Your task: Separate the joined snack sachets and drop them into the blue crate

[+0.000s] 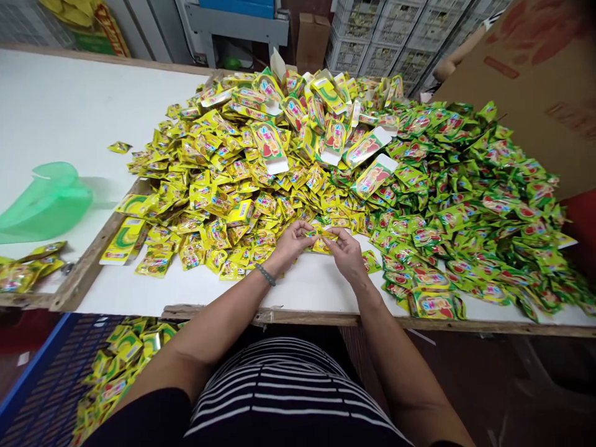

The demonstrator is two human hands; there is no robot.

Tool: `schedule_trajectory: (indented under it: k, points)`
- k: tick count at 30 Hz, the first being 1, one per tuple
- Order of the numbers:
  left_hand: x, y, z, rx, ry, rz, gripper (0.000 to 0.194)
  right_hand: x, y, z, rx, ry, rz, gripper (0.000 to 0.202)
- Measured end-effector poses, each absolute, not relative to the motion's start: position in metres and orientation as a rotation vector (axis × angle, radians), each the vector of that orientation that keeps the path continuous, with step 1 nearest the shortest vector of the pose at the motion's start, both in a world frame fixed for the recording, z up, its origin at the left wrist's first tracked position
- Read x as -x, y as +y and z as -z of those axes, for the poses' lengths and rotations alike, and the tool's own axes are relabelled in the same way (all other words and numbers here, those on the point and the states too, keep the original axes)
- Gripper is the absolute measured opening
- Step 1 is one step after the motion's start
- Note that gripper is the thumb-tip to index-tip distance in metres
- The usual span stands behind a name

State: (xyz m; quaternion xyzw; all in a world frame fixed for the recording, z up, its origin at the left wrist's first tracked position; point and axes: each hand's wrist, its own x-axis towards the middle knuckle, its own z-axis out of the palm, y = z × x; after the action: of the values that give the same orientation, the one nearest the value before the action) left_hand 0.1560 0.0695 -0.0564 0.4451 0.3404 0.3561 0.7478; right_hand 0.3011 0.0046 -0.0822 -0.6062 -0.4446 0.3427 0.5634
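Observation:
My left hand (292, 244) and my right hand (347, 253) meet over the white table, fingers closed in a pinch. Between them is a small yellow packet (329, 235), partly hidden by the fingers; each hand seems to grip one side of it. Just beyond lies a big heap of yellow sachets (218, 202). To the right spreads a heap of green sachets (447, 211) with red fruit pictures. Printed cardboard boxes (269, 144), several with flaps up, lie on top of the heaps. One green packet (371, 261) rests beside my right hand.
A green plastic scoop (56, 202) lies at the left, past a wooden strip (100, 254). Below the table edge stands a blue crate (35, 379) with yellow boxes inside. A large cardboard carton (526, 93) stands at the right; another person's arm (459, 56) shows behind it.

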Motion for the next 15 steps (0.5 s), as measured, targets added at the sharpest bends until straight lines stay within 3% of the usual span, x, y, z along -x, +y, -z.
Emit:
schedule_trajectory:
  k: [3, 8, 12, 15]
  points:
    - [-0.155, 0.073, 0.056, -1.05, 0.737, -0.718, 0.047, -0.303, 0.005, 0.078, 1.393, -1.074, -0.878, 0.037]
    - [-0.154, 0.075, 0.053, -1.037, 0.723, -0.688, 0.043, -0.296, 0.003, 0.071, 1.313, -0.908, -0.961, 0.055]
    - [-0.151, 0.075, 0.054, -1.055, 0.717, -0.671, 0.044, -0.288, 0.0, 0.069, 1.338, -0.922, -1.151, 0.046]
    - [-0.149, 0.078, 0.053, -1.093, 0.763, -0.719, 0.051, -0.296, 0.008, 0.069, 1.387, -0.922, -0.996, 0.043]
